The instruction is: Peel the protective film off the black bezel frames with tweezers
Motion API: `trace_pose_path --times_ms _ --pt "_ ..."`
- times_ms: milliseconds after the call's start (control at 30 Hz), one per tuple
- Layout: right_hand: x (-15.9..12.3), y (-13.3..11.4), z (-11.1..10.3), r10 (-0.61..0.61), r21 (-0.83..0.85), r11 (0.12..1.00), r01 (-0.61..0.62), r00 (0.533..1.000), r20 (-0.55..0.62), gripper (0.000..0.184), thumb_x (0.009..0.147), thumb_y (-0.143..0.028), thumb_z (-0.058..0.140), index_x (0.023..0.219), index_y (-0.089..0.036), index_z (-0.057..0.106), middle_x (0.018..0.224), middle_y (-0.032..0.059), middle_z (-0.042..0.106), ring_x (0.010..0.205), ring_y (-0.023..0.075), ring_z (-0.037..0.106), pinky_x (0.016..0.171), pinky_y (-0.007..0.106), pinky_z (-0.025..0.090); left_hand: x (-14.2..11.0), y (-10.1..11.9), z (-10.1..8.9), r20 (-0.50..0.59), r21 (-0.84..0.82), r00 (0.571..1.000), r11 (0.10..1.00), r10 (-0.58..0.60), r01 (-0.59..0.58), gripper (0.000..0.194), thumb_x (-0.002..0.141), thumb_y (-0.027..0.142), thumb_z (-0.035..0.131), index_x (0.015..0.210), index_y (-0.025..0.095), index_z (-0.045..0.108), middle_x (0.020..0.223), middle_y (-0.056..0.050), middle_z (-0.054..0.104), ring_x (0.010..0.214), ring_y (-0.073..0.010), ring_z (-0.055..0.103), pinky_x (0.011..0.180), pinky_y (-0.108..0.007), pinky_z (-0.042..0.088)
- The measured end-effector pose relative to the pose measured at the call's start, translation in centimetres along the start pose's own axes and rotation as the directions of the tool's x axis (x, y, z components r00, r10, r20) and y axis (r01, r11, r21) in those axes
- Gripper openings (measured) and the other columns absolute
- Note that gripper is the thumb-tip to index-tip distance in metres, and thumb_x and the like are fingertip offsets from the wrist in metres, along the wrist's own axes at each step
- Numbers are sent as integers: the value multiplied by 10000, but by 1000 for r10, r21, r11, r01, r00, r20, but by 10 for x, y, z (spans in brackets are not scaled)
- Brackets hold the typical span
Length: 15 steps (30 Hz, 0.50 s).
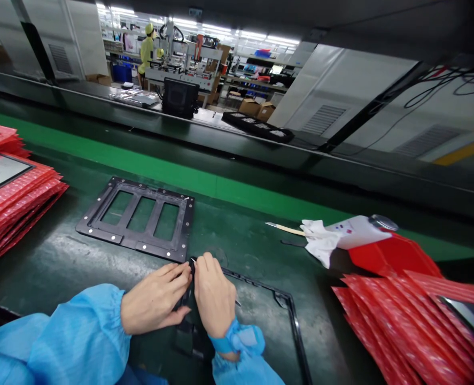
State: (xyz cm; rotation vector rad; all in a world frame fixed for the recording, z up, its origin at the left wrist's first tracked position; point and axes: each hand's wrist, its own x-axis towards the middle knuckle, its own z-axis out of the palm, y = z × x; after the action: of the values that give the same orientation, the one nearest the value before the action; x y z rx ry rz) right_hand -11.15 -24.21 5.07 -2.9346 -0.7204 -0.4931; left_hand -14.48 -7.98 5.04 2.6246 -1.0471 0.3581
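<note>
A thin black plastic frame [296,331] lies on the dark green bench, its near part hidden below the picture. At its far left corner, my left hand [158,297] has its fingers bent against the frame's edge, the thumb below. Close beside it, my right hand [215,294] is closed around a slim pointed metal tool [238,303], whose ends peek out past the fingers. Most of that tool is hidden, so its exact kind does not show. Just beyond my hands sits a black fixture plate [162,219] with three rectangular openings.
Red bubble-wrap pouches with flat panels form a stack at left [16,208] and another stack at right [413,321]. Behind the right stack are a craft knife [287,229], a white cloth [320,240] and a white bottle [355,231]. A raised ledge [216,139] runs across the back.
</note>
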Motion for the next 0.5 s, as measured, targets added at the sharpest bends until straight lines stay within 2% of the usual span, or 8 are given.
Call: trace_pose_path --times_ms 133,233,367,433,500 --pt "2 6 -4 61 74 995 -60 998 -13 236 1003 -167 357 800 -213 469 848 43 548 786 191 557 609 273 403 -1 0 2 6 17 1000 1000 7 -7 443 898 317 524 1248 45 521 1323 -162 547 1306 -263 442 1109 -382 357" --pt "-2 21 -17 131 210 970 -122 991 -28 282 1033 -271 318 828 -211 502 826 17 554 699 154 581 573 252 399 -3 -2 3 8 28 999 999 34 -34 526 904 416 537 1281 51 499 1321 -154 551 1317 -262 429 1120 -395 335" --pt "-16 44 -39 165 370 918 -147 986 -19 272 1025 -378 342 934 -227 549 870 11 617 706 150 623 600 237 440 -7 -13 -6 48 65 987 985 154 -157 733 859 618 497 1308 38 471 1345 -179 530 1349 -276 385 1149 -422 268" --pt "-26 51 -47 180 432 887 -162 984 -2 265 1013 -403 367 944 -234 558 877 16 639 727 160 637 614 238 460 -9 -16 -10 74 77 977 976 200 -205 768 844 647 483 1323 47 458 1364 -186 510 1355 -274 378 1144 -417 268" --pt "-37 55 -53 192 506 843 -184 981 37 251 1005 -403 383 944 -237 561 874 18 646 742 163 643 623 234 479 -12 -15 -9 74 107 978 973 198 -205 759 836 654 478 1308 60 477 1351 -182 522 1337 -273 404 1119 -398 303"
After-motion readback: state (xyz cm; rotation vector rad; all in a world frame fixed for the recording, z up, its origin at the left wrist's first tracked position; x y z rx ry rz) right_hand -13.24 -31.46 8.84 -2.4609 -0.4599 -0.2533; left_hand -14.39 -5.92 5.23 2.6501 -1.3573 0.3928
